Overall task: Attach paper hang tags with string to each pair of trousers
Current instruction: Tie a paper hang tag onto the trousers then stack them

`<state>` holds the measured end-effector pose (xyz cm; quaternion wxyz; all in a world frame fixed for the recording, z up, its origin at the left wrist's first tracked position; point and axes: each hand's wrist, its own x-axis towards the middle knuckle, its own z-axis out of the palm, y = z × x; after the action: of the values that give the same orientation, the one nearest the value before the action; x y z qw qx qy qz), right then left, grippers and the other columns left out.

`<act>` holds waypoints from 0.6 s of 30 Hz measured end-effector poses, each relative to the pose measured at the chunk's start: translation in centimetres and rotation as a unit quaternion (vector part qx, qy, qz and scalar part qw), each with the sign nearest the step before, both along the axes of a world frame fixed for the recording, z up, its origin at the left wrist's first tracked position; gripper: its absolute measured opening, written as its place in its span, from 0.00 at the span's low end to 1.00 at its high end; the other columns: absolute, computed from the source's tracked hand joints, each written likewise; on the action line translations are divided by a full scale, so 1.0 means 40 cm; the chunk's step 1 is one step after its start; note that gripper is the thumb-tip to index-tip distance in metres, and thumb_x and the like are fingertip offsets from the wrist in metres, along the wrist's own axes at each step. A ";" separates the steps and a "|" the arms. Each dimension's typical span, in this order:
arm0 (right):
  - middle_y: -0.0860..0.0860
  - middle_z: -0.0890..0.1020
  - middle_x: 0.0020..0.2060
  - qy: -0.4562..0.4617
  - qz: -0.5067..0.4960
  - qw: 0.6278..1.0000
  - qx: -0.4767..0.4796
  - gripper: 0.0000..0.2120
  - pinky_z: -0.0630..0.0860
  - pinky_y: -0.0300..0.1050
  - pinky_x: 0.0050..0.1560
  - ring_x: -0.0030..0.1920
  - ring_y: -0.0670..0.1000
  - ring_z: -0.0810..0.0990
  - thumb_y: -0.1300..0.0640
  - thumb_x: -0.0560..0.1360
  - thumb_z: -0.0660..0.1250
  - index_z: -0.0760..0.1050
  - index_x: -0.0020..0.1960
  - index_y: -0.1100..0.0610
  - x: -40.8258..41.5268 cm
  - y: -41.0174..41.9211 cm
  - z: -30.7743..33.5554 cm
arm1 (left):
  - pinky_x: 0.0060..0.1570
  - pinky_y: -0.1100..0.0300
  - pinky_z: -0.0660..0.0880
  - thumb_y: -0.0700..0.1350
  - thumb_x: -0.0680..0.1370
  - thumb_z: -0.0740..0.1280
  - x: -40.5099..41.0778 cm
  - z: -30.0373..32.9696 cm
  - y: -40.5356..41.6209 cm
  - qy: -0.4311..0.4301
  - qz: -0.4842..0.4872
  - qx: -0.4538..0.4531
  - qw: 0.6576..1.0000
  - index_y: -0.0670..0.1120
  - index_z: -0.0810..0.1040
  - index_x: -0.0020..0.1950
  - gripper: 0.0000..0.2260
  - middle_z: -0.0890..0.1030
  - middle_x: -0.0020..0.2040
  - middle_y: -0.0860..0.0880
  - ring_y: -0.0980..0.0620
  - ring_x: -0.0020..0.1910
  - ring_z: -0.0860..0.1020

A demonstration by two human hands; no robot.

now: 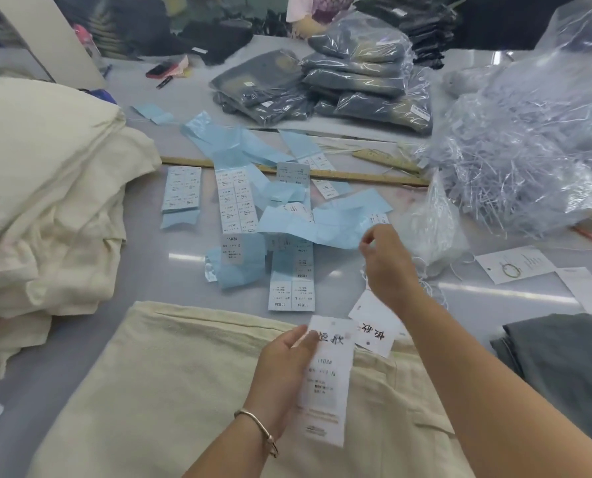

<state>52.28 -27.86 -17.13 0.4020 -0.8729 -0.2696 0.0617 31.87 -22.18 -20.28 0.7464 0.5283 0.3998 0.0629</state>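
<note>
A cream pair of trousers (pixel 170 381) lies flat at the near edge of the grey table. My left hand (pixel 284 370) holds a long white paper hang tag (pixel 329 384) over it, thumb on the tag's top. A second white tag (pixel 374 326) with black characters lies just beyond it. My right hand (pixel 386 260) is raised above that tag with finger and thumb pinched together near a blue backing strip (pixel 318 225); whether they hold a string I cannot tell. A clear bag of white strings (pixel 432 229) sits right of this hand.
A tall stack of cream trousers (pixel 46 188) fills the left. Blue sticker sheets (pixel 236 201) and a wooden ruler (pixel 356 175) cover the middle. Bagged dark garments (pixel 322 88) lie at the back, crumpled plastic (pixel 522 139) at right, grey cloth (pixel 563 353) and white cards (pixel 515 263) near right.
</note>
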 end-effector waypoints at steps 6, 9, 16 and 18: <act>0.55 0.80 0.35 0.287 0.162 0.896 0.298 0.07 0.70 0.37 0.32 0.32 0.49 0.74 0.68 0.77 0.64 0.73 0.45 0.58 -0.149 -0.109 0.161 | 0.38 0.52 0.80 0.47 0.77 0.67 -0.069 0.014 0.036 -0.060 0.069 -0.144 0.985 0.39 0.81 0.53 0.12 0.84 0.43 0.42 0.47 0.37 0.82; 0.56 0.78 0.36 0.448 0.180 0.807 0.341 0.07 0.71 0.39 0.34 0.36 0.51 0.77 0.57 0.73 0.68 0.75 0.49 0.59 -0.226 -0.182 0.131 | 0.36 0.53 0.80 0.42 0.80 0.65 -0.119 0.008 0.033 -0.035 0.094 -0.134 0.986 0.39 0.81 0.53 0.08 0.84 0.42 0.42 0.47 0.35 0.82; 0.57 0.84 0.32 0.345 0.117 0.926 -0.097 0.04 0.68 0.41 0.27 0.26 0.51 0.73 0.60 0.76 0.65 0.77 0.43 0.60 -0.387 -0.366 -0.051 | 0.36 0.55 0.78 0.42 0.79 0.67 -0.221 -0.026 -0.037 0.027 0.122 -0.060 0.990 0.41 0.80 0.48 0.05 0.81 0.39 0.44 0.46 0.36 0.79; 0.52 0.84 0.33 0.257 0.135 0.937 -0.194 0.03 0.73 0.42 0.29 0.26 0.49 0.75 0.60 0.74 0.66 0.79 0.44 0.56 -0.403 -0.391 -0.061 | 0.33 0.58 0.77 0.43 0.79 0.67 -0.236 -0.026 -0.041 0.030 0.128 -0.014 0.991 0.43 0.80 0.45 0.05 0.81 0.38 0.45 0.47 0.34 0.78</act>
<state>36.16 -43.49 -19.55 0.2680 -0.8439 -0.2545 0.3890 22.44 -23.80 -21.31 0.7270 0.4638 0.4875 0.1366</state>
